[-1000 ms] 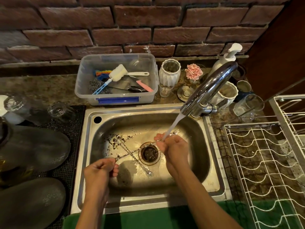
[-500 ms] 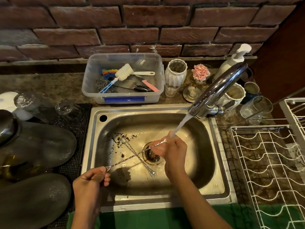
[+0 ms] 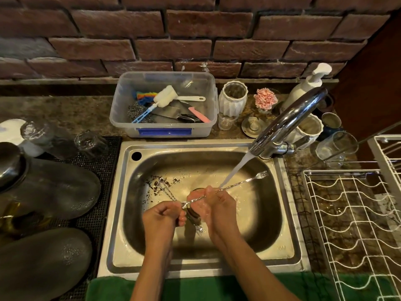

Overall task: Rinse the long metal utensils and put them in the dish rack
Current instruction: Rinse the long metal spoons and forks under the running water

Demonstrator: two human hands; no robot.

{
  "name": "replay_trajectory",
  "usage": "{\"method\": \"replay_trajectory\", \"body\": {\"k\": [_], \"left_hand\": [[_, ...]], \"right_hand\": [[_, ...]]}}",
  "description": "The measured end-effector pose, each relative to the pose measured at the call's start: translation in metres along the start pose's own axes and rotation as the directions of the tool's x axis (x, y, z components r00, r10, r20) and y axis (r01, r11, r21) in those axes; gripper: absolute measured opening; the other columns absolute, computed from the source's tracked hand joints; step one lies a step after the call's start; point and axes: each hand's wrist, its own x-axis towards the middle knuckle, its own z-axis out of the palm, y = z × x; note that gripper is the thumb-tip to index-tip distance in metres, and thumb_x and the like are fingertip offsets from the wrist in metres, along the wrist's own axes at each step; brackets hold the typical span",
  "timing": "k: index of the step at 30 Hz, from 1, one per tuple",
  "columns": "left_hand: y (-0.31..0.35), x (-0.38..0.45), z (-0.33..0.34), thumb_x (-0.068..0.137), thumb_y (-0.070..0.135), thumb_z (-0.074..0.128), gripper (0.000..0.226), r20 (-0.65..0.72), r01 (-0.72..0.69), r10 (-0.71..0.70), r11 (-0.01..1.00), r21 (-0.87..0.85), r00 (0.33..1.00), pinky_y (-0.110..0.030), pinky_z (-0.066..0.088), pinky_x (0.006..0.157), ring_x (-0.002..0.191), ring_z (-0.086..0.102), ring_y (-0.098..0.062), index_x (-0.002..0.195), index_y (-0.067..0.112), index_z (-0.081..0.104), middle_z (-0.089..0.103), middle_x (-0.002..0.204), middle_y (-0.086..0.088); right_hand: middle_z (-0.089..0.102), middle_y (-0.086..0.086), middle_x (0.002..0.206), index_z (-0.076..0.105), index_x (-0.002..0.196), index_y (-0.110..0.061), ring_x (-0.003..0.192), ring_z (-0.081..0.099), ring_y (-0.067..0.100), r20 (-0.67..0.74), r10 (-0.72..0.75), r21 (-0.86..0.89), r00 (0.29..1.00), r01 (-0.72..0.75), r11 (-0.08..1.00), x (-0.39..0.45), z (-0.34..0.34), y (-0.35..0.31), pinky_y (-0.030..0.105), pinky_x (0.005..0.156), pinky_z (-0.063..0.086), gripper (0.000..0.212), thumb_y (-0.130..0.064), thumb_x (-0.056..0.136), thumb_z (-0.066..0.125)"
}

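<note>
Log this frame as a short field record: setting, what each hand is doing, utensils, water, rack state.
setting: steel sink below a brick wall
left hand: pinches one end of the held utensil
right hand: closed around its middle, under the water stream
held utensil: long twisted metal stem, forked tip pointing toward the faucet
second utensil: lying on the sink floor, partly hidden by the hands
dish rack: white wire, right of the sink, no utensils visible in it

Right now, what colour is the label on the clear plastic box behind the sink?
Blue label, on the box's front wall; head view.
</note>
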Motion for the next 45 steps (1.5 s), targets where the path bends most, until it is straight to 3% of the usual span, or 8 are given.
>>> {"method": "replay_trajectory", "body": {"k": [6, 11, 17, 25, 32, 38, 41, 45], "left_hand": [[0.019, 0.008, -0.004, 0.088, -0.015, 0.059, 0.020, -0.022, -0.042, 0.042, 0.999, -0.024, 0.999, -0.020, 0.052, 0.048, 0.048, 0.060, -0.009, 0.080, -0.003, 0.073, 0.069, 0.057, -0.006], [0.010, -0.006, 0.040, 0.087, -0.005, 0.069, 0.015, 0.112, -0.050, 0.041, 0.995, 0.087, 0.993, -0.025, 0.055, 0.053, 0.052, 0.060, -0.014, 0.075, 0.002, 0.074, 0.072, 0.063, -0.011], [0.015, 0.004, 0.016, 0.087, -0.006, 0.068, 0.015, 0.058, -0.016, 0.017, 1.000, -0.024, 0.998, -0.022, 0.053, 0.051, 0.051, 0.057, -0.014, 0.076, 0.001, 0.075, 0.069, 0.061, -0.009], [0.010, -0.002, 0.032, 0.089, -0.007, 0.065, 0.011, 0.094, -0.016, 0.016, 1.000, 0.000, 0.995, -0.021, 0.050, 0.049, 0.049, 0.056, -0.011, 0.081, -0.005, 0.072, 0.067, 0.057, -0.007], [0.009, 0.010, 0.003, 0.090, -0.005, 0.065, 0.012, 0.035, -0.111, 0.114, 0.991, -0.076, 0.993, -0.020, 0.056, 0.057, 0.055, 0.062, -0.009, 0.089, 0.003, 0.074, 0.072, 0.065, -0.004], [-0.001, 0.001, 0.046, 0.088, 0.004, 0.067, 0.014, 0.014, 0.167, -0.184, 0.851, -0.498, 0.983, -0.021, 0.060, 0.070, 0.092, 0.077, -0.023, 0.102, 0.002, 0.071, 0.080, 0.091, -0.010], [-0.005, -0.017, 0.085, 0.087, 0.003, 0.067, 0.012, 0.201, 0.307, -0.236, 0.801, -0.513, 0.951, -0.026, 0.062, 0.070, 0.087, 0.077, -0.028, 0.097, -0.003, 0.072, 0.078, 0.095, -0.020], [0.003, -0.017, 0.098, 0.089, 0.001, 0.067, 0.008, 0.189, 0.306, -0.242, 0.809, -0.502, 0.951, -0.027, 0.062, 0.069, 0.087, 0.077, -0.026, 0.092, -0.002, 0.074, 0.078, 0.094, -0.020]], "right_hand": [[0.070, 0.025, 0.089, 0.058, 0.106, 0.005, 0.080, 0.073, 0.030, -0.091, -0.039, 0.300, 0.995, 0.065, 0.952, 0.020, -0.037, -0.046, 0.034, 0.067, 0.063, 0.019, -0.011, 0.101, 0.049], [0.072, 0.020, 0.076, 0.062, 0.086, -0.001, 0.061, 0.066, 0.027, -0.043, 0.039, 0.083, 0.998, -0.035, 0.996, 0.002, -0.009, -0.009, 0.036, 0.054, 0.055, 0.014, -0.012, 0.096, 0.061], [0.073, 0.027, 0.092, 0.062, 0.095, 0.008, 0.076, 0.074, 0.026, -0.107, 0.002, 0.301, 0.994, 0.031, 0.953, 0.012, -0.036, -0.040, 0.031, 0.067, 0.063, 0.011, -0.003, 0.090, 0.062], [0.076, 0.023, 0.092, 0.068, 0.090, -0.002, 0.081, 0.073, 0.030, -0.079, 0.050, 0.129, 0.996, -0.040, 0.991, 0.004, -0.015, -0.013, 0.038, 0.074, 0.059, 0.008, -0.007, 0.094, 0.063], [0.071, 0.012, 0.074, 0.065, 0.094, -0.001, 0.062, 0.067, 0.017, -0.132, 0.071, 0.226, 0.989, -0.040, 0.973, 0.027, -0.054, -0.051, 0.026, 0.058, 0.059, 0.015, -0.016, 0.095, 0.062], [0.072, 0.014, 0.079, 0.066, 0.099, 0.005, 0.069, 0.071, 0.020, -0.129, 0.037, 0.207, 0.991, -0.010, 0.978, 0.023, -0.061, -0.044, 0.031, 0.069, 0.062, 0.014, -0.007, 0.094, 0.061], [0.072, 0.015, 0.080, 0.066, 0.100, 0.008, 0.068, 0.069, 0.019, -0.081, -0.004, 0.164, 0.997, 0.018, 0.986, 0.014, -0.057, -0.035, 0.036, 0.076, 0.060, 0.013, -0.002, 0.094, 0.059], [0.069, 0.015, 0.077, 0.067, 0.095, 0.006, 0.064, 0.065, 0.018, -0.092, -0.054, 0.182, 0.994, 0.071, 0.981, 0.012, -0.069, -0.051, 0.029, 0.064, 0.056, 0.011, -0.002, 0.093, 0.059]]}}
